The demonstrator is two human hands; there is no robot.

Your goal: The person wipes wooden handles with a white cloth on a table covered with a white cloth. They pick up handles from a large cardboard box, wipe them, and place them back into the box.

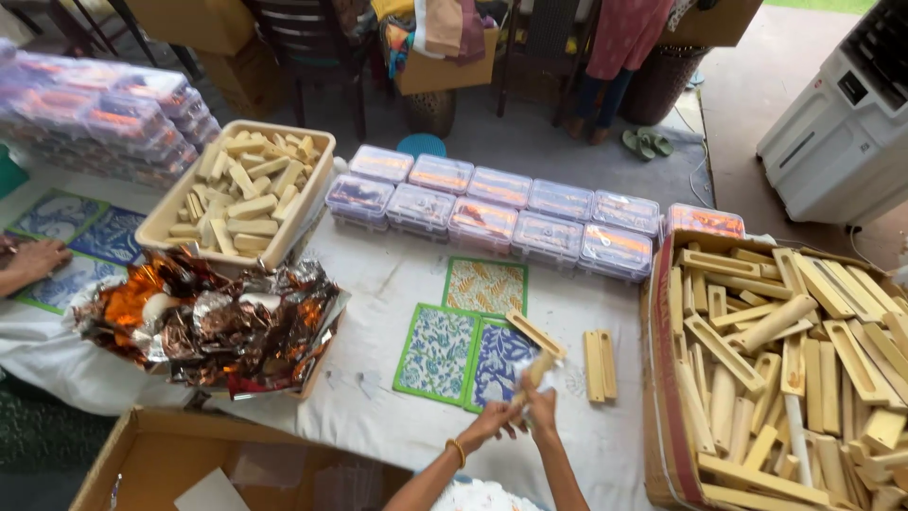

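Hands [520,409] gripping wooden piece [535,367] (probably), patterned cards [438,353] beneath

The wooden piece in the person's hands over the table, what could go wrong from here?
1. Both hands, left hand and right hand, hold the wooden piece over the patterned cards; a slip could drop it on them.
2. The pair of wooden sticks lies just right of the hands, so an elbow could perhaps knock it.
3. The cardboard box of wooden pieces is piled high; pieces may spill.
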